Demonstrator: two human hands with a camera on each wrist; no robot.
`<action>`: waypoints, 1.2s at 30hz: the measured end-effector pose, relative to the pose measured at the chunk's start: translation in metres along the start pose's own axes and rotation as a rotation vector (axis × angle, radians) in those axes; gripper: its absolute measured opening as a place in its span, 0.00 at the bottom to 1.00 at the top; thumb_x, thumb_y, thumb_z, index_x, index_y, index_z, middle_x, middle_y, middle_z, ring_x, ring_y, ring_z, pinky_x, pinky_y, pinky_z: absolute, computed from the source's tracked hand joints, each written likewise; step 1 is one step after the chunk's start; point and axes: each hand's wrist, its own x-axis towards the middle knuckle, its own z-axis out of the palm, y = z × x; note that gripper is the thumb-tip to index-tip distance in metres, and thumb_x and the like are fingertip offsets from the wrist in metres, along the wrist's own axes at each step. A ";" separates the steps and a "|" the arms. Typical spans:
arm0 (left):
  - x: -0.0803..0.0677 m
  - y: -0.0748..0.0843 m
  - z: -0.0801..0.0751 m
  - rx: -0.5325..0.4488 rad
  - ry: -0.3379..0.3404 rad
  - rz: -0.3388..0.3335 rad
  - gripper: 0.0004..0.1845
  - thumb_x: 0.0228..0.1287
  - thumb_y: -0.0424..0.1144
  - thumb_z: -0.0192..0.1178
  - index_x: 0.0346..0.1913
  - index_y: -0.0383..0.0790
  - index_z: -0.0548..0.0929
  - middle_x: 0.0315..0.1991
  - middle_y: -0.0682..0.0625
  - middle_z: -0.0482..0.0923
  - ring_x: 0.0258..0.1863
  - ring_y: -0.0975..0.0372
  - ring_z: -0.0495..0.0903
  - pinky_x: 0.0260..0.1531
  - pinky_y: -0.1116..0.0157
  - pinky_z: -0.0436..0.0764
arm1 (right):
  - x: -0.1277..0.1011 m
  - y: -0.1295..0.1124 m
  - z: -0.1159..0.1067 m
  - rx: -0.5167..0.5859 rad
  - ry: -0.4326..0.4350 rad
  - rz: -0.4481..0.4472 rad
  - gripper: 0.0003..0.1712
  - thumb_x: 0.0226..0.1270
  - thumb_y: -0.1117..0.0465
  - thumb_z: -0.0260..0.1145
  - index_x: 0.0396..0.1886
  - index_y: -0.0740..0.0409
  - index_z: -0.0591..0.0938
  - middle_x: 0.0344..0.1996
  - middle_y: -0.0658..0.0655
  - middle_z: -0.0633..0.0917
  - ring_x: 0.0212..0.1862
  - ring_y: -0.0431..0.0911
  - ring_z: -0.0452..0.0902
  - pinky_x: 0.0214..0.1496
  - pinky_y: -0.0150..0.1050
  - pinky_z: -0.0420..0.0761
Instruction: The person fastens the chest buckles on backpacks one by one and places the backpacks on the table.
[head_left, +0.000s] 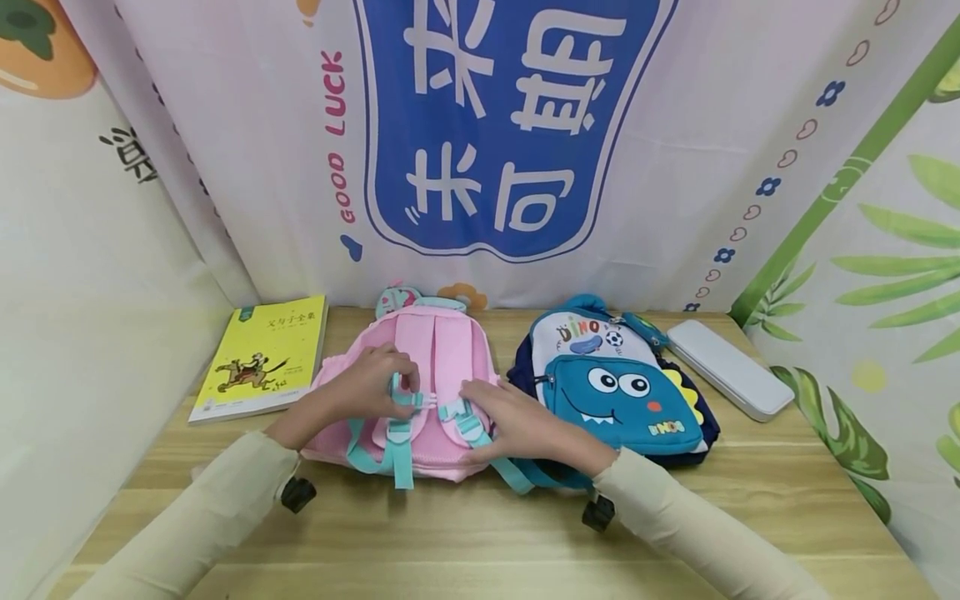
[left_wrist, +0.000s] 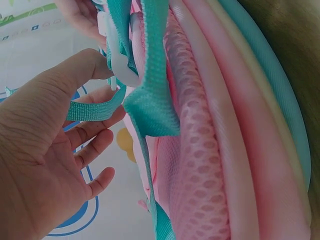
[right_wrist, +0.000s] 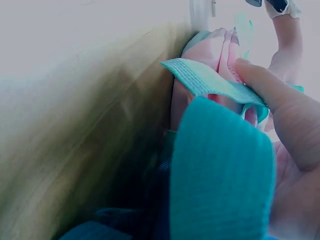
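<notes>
A pink backpack (head_left: 431, 333) lies on the table with its shoulder straps facing up. My left hand (head_left: 378, 383) is over its left strap and pinches a white buckle (left_wrist: 122, 70) on teal webbing between thumb and fingers. In the left wrist view the other fingers are spread beside the pink mesh padding (left_wrist: 195, 150). My right hand (head_left: 517, 421) grips the right shoulder strap (head_left: 453, 412) near its teal webbing, thumb on the lower side and fingers above. Teal webbing (right_wrist: 222, 165) crosses close to the right wrist camera, and most of that hand's fingers are hidden there.
Right beside the pink bag lies a blue dinosaur backpack (head_left: 622, 400). A white oblong case (head_left: 727, 367) is at the far right. On the left lies a yellow book (head_left: 262, 354). A printed curtain (head_left: 262, 150) hangs behind the wooden table (head_left: 450, 542).
</notes>
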 end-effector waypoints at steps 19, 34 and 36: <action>-0.010 -0.005 -0.009 -0.024 0.036 -0.010 0.12 0.49 0.40 0.79 0.31 0.48 0.84 0.31 0.54 0.80 0.40 0.59 0.70 0.42 0.60 0.73 | 0.023 -0.019 0.007 0.007 0.031 -0.093 0.33 0.72 0.45 0.66 0.72 0.50 0.73 0.63 0.47 0.81 0.58 0.41 0.77 0.63 0.40 0.78; -0.008 -0.007 -0.004 -0.039 0.020 -0.035 0.11 0.51 0.41 0.78 0.32 0.50 0.84 0.33 0.55 0.80 0.42 0.59 0.69 0.45 0.59 0.72 | 0.024 -0.021 0.022 -0.187 0.159 -0.218 0.23 0.73 0.52 0.66 0.64 0.54 0.82 0.62 0.52 0.84 0.67 0.46 0.76 0.72 0.47 0.72; -0.007 -0.007 -0.003 -0.036 0.025 -0.032 0.11 0.50 0.41 0.78 0.32 0.50 0.84 0.32 0.55 0.80 0.42 0.59 0.69 0.45 0.59 0.72 | 0.024 -0.021 0.023 -0.186 0.191 -0.241 0.21 0.72 0.53 0.67 0.61 0.54 0.83 0.58 0.52 0.85 0.64 0.45 0.78 0.69 0.44 0.75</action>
